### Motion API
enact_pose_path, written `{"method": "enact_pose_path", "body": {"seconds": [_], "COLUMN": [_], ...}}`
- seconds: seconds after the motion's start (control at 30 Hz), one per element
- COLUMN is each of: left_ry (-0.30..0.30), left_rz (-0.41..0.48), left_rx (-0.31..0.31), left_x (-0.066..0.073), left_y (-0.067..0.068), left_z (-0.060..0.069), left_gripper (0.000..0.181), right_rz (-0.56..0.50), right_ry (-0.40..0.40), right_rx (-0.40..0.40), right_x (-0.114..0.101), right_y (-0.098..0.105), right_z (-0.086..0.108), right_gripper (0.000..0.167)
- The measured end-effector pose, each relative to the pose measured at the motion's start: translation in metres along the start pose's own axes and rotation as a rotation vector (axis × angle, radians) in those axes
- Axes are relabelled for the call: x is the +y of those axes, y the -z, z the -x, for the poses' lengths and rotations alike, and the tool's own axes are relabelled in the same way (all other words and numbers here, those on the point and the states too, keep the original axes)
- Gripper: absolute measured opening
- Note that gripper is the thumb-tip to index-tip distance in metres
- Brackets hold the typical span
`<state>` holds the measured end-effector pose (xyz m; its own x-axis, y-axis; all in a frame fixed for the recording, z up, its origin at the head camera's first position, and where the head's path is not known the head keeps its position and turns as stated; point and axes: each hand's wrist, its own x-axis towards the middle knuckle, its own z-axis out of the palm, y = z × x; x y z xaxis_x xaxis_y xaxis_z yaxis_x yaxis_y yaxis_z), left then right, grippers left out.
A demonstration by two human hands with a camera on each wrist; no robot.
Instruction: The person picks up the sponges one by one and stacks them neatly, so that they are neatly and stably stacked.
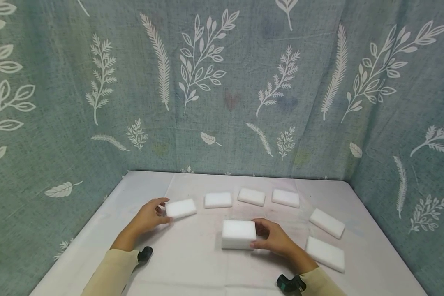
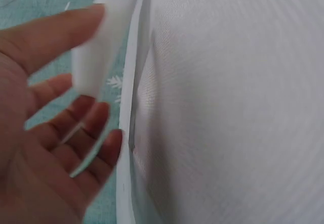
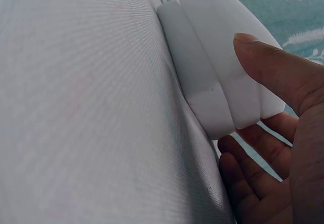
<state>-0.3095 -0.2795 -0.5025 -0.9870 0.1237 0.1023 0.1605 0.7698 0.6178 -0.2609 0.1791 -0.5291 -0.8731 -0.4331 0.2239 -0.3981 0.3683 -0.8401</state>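
Observation:
At the left of the table, my left hand (image 1: 148,218) pinches one end of a white block (image 1: 181,208) between thumb and fingers. The left wrist view shows that block (image 2: 93,62) held between the thumb and fingers of my left hand (image 2: 55,102). Near the middle, my right hand (image 1: 275,238) grips the right end of a stack of white blocks (image 1: 238,234). In the right wrist view the stacked blocks (image 3: 212,57) lie flush on one another, the thumb of my right hand (image 3: 283,128) on one side and fingers at the end.
Beyond the stack, three flat white blocks (image 1: 218,200) lie in a row across the table (image 1: 185,263). Two more white blocks (image 1: 327,223) rest at the right, beside my right forearm. A patterned cloth (image 1: 222,156) hangs behind and at both sides of the table.

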Motion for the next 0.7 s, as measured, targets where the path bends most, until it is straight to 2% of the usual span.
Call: {"method": "enact_pose_path", "body": {"seconds": [0.13, 0.23, 0.37, 0.47, 0.7], "left_ry": [-0.04, -0.032, 0.005, 0.016, 0.003], "left_rz": [0.105, 0.206, 0.293, 0.322, 0.402], "left_rx": [0.061, 0.075, 0.071, 0.065, 0.04], "left_x": [0.003, 0.007, 0.009, 0.009, 0.02], "left_y": [0.001, 0.001, 0.003, 0.003, 0.001], "left_z": [0.003, 0.004, 0.005, 0.005, 0.006], "left_gripper": [0.075, 0.076, 0.075, 0.074, 0.074], "right_rz": [-0.012, -0.011, -0.012, -0.017, -0.019], "right_ry": [0.014, 0.009, -0.003, 0.004, -0.01], "right_rx": [-0.001, 0.0, -0.002, 0.001, 0.004], "right_x": [0.0, -0.001, -0.002, -0.003, -0.003], "right_y": [-0.001, -0.001, -0.001, -0.001, 0.0], "right_z": [0.0, 0.001, 0.001, 0.001, 0.0], "right_gripper": [0.064, 0.064, 0.065, 0.066, 0.065]}}
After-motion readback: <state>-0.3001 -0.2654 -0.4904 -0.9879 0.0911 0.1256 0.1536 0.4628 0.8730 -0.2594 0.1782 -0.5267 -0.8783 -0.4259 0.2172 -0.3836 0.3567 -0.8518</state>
